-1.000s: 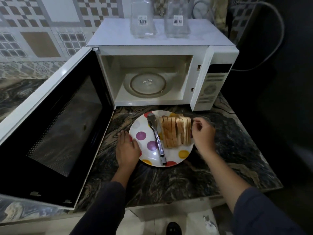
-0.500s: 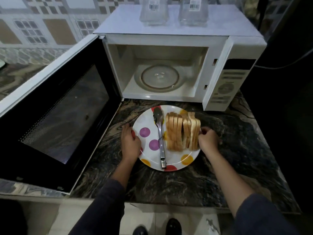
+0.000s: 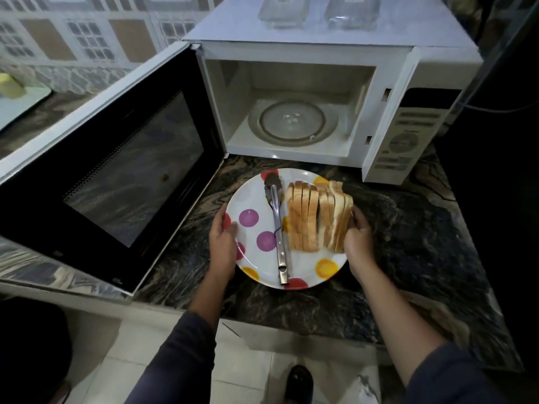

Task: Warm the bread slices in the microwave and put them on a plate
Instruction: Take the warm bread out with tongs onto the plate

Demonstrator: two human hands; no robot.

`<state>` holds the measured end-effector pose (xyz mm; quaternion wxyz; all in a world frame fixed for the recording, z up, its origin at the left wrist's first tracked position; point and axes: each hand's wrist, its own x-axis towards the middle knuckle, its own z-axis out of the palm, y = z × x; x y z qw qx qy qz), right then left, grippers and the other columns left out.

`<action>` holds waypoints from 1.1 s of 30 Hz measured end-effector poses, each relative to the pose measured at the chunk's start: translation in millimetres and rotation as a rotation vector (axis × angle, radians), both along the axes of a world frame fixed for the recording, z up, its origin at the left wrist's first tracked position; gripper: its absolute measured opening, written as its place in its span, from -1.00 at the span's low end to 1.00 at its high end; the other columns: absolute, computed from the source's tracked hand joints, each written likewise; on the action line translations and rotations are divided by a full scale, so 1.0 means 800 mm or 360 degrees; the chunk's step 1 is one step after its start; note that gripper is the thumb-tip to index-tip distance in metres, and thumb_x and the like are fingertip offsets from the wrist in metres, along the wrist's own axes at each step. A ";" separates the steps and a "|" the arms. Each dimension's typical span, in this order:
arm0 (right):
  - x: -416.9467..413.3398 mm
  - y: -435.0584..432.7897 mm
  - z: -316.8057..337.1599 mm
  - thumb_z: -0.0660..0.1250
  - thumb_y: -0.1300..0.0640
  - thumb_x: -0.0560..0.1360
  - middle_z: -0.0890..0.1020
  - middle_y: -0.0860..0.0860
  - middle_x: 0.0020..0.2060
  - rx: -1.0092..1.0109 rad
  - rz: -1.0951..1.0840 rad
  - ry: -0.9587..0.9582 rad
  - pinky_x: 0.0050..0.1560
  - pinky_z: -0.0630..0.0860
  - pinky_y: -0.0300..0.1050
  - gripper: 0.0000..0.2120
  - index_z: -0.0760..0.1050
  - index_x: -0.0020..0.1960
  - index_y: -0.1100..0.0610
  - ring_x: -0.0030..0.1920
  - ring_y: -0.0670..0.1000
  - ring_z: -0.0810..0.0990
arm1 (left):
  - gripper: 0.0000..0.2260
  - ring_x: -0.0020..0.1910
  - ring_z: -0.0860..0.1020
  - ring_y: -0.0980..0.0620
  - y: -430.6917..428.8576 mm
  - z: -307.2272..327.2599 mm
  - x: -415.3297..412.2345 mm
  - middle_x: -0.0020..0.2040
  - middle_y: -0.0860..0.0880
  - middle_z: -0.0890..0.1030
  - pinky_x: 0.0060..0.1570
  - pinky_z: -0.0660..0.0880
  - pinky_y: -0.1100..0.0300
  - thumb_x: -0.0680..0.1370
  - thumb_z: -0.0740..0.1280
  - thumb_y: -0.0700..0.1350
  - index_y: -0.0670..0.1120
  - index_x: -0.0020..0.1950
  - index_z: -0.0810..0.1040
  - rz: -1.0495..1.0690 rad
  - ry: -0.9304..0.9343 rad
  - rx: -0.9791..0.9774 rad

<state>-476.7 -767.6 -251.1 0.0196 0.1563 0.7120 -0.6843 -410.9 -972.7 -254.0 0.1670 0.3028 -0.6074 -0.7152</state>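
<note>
A white plate with coloured dots (image 3: pixel 253 205) sits on the dark marble counter in front of the microwave (image 3: pixel 320 91). Several bread slices (image 3: pixel 318 218) stand on edge on its right half, and metal tongs (image 3: pixel 277 228) lie beside them. My left hand (image 3: pixel 224 240) grips the plate's left rim, thumb on top. My right hand (image 3: pixel 357 237) grips the right rim, next to the last slice. The microwave's door (image 3: pixel 116 176) stands wide open to the left. Its glass turntable (image 3: pixel 291 121) is bare.
Two clear glass containers (image 3: pixel 315 7) stand on top of the microwave. The control panel (image 3: pixel 408 138) is on its right side. The counter's front edge (image 3: pixel 291 330) runs just below the plate. A pale yellow object (image 3: pixel 10 86) sits at far left.
Both hands have closed onto the plate's rims; the left thumb now lies over the edge. The view has moved closer and lower over the plate.
</note>
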 end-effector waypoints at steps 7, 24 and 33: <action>0.060 -0.017 0.005 0.10 0.20 0.62 0.47 0.03 0.33 -0.0100 -0.0020 0.0034 0.36 0.36 -0.03 -0.65 0.40 0.36 0.02 0.32 0.04 0.43 | -0.55 0.00 0.55 0.08 -0.007 0.013 0.069 0.21 -0.03 0.48 -0.05 0.52 0.22 0.60 0.08 -0.32 -0.06 0.47 0.23 0.0020 0.0018 -0.0010; 0.402 -0.109 -0.020 0.20 0.07 0.58 0.56 -0.01 0.25 -0.0156 0.0286 0.0067 0.33 0.41 0.08 -0.71 0.49 0.29 0.01 0.25 0.02 0.51 | -0.64 0.24 0.49 -0.09 -0.070 -0.002 0.458 0.23 -0.10 0.52 0.22 0.43 0.10 0.60 0.11 -0.30 -0.13 0.39 0.36 0.0508 0.0020 -0.0130; 0.494 -0.215 -0.019 0.17 0.17 0.60 0.53 0.11 0.26 -0.0211 0.0733 0.0140 0.37 0.36 0.10 -0.68 0.44 0.33 0.17 0.30 0.11 0.47 | -0.65 0.26 0.45 -0.02 -0.145 0.001 0.598 0.32 -0.06 0.46 0.29 0.40 0.05 0.61 0.11 -0.25 -0.11 0.41 0.35 0.0869 -0.0077 -0.0205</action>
